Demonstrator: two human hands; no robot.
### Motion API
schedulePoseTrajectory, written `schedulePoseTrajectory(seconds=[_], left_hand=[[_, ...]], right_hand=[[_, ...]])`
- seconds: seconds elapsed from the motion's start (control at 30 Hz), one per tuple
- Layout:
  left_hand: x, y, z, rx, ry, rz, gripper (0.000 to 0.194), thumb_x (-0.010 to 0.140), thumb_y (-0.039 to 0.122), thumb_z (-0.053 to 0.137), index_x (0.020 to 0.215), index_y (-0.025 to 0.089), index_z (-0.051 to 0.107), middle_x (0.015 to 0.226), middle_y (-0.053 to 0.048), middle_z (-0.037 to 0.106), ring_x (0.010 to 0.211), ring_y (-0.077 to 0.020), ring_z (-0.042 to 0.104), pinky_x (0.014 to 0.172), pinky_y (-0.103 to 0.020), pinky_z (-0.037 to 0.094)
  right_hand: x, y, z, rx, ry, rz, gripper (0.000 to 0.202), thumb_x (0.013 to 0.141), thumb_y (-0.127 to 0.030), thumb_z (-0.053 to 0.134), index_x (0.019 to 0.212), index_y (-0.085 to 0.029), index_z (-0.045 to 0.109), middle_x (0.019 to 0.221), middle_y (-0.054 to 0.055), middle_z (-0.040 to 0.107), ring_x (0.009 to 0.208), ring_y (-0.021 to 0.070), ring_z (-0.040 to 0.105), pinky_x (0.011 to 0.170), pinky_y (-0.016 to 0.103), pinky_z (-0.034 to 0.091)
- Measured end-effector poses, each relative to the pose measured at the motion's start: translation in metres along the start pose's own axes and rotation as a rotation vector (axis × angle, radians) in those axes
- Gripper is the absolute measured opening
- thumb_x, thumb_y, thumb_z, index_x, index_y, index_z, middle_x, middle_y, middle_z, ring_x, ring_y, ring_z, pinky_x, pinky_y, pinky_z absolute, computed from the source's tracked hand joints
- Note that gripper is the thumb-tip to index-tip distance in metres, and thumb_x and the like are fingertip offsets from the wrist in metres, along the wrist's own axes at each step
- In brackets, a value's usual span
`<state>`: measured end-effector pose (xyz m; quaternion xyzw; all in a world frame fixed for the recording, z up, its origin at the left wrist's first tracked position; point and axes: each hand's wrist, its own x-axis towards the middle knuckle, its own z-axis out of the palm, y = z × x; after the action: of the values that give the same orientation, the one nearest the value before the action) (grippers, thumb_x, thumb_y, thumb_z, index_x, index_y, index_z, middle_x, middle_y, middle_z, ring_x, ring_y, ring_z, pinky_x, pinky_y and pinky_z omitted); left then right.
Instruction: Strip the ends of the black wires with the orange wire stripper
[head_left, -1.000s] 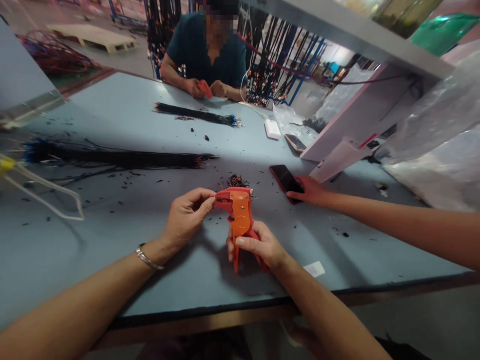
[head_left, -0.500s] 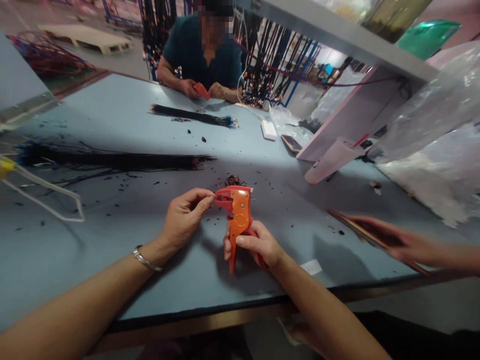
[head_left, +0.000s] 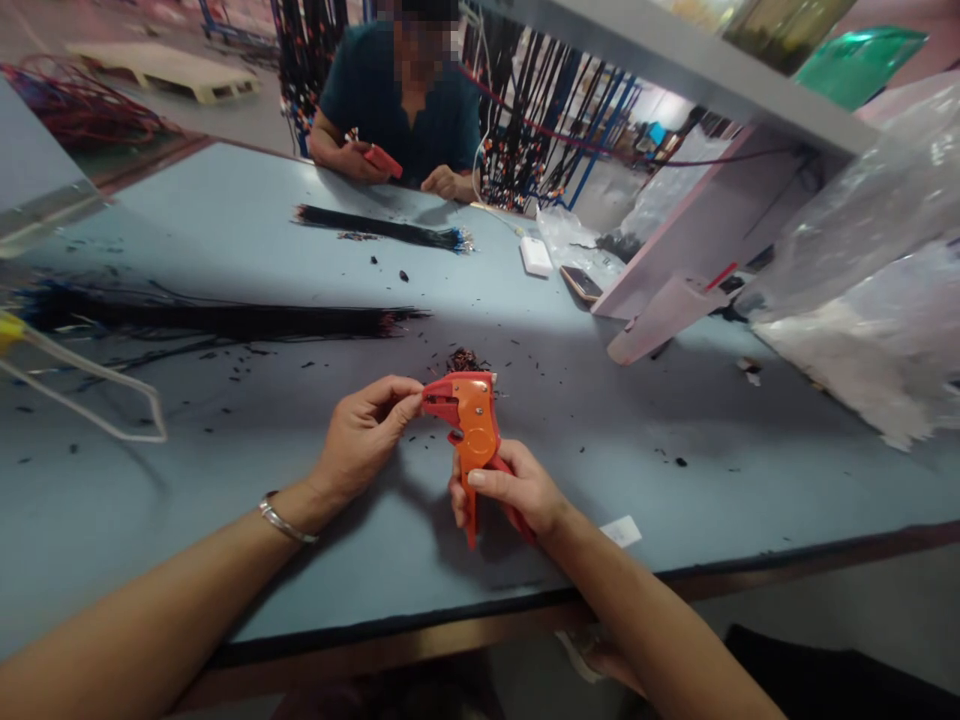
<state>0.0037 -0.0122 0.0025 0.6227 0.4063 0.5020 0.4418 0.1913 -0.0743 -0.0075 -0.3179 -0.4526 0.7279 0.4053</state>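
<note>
One hand tool, with an orange body and red jaws, is positioned above the table, near the front edge. The right hand is wrapped around its handles, thumb across the orange lever; the lower ends of the handles stand apart. The left hand is pinched, thumb against index finger, at the tip of the jaws. Whether a wire lies between the fingertips is too small to confirm.

Step in hand, as judged: alignment of a thin workpiece at the tool's nose. The next move calls for a steady left pinch, the nose kept level with the fingertips, and even pressure from the right hand. Keep fingertips outside the jaws; a skewed feed could spoil the grip.

Immediately beyond the tool is a pile of small dark scraps. A long bundle of black wires lies farther back, toward the left side.
</note>
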Motion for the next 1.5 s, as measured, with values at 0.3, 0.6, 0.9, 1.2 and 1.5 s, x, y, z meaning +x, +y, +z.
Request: schedulePoseTrajectory(seconds=[0.3, 0.6, 0.9, 1.2, 1.5], left_hand=[[0.0002, 0.0006, 0.0002, -0.020, 0.016, -0.027, 0.015, 0.083, 0.031, 0.063, 0.080, 0.017, 0.067, 0.063, 0.003, 0.057, 0.056, -0.0097, 0.047, 0.054, -0.021, 0.039], [0.0000, -0.0001, 0.0009, -0.040, 0.020, -0.032, 0.014, 0.083, 0.031, 0.064, 0.079, 0.018, 0.067, 0.061, 0.004, 0.054, 0.057, -0.0101, 0.047, 0.055, -0.021, 0.039], [-0.0005, 0.0010, 0.0011, -0.038, 0.017, -0.073, 0.015, 0.082, 0.033, 0.065, 0.081, 0.018, 0.067, 0.060, 0.003, 0.055, 0.055, -0.0107, 0.046, 0.051, -0.022, 0.036], [-0.0006, 0.0024, 0.0006, 0.026, 0.028, -0.072, 0.017, 0.081, 0.034, 0.064, 0.080, 0.017, 0.067, 0.067, 0.001, 0.062, 0.063, -0.0127, 0.054, 0.059, -0.023, 0.043], [-0.0007, -0.0016, -0.0022, 0.123, 0.031, -0.006, 0.019, 0.083, 0.035, 0.061, 0.079, 0.017, 0.067, 0.069, 0.000, 0.065, 0.064, -0.0134, 0.056, 0.062, -0.023, 0.044]], right_hand=[[0.0012, 0.0032, 0.0021, -0.015, 0.018, -0.016, 0.032, 0.079, -0.041, 0.072, 0.083, -0.013, 0.058, 0.069, 0.002, 0.063, 0.055, 0.0142, 0.063, 0.045, 0.024, 0.054], [0.0016, 0.0035, 0.0020, 0.001, 0.020, -0.019, 0.030, 0.079, -0.039, 0.072, 0.085, -0.013, 0.059, 0.072, 0.003, 0.064, 0.056, 0.0145, 0.064, 0.048, 0.025, 0.053], [0.0007, 0.0024, 0.0007, -0.018, 0.029, 0.003, 0.033, 0.078, -0.041, 0.073, 0.084, -0.013, 0.058, 0.069, 0.002, 0.064, 0.054, 0.0146, 0.064, 0.046, 0.025, 0.054], [0.0007, 0.0028, 0.0045, -0.122, 0.082, 0.014, 0.037, 0.079, -0.048, 0.070, 0.076, -0.014, 0.057, 0.058, 0.001, 0.063, 0.044, 0.0114, 0.057, 0.042, 0.022, 0.049], [0.0027, 0.0040, 0.0096, -0.245, 0.108, 0.000, 0.041, 0.080, -0.053, 0.066, 0.069, -0.015, 0.056, 0.052, 0.001, 0.059, 0.040, 0.0108, 0.053, 0.041, 0.021, 0.045]])
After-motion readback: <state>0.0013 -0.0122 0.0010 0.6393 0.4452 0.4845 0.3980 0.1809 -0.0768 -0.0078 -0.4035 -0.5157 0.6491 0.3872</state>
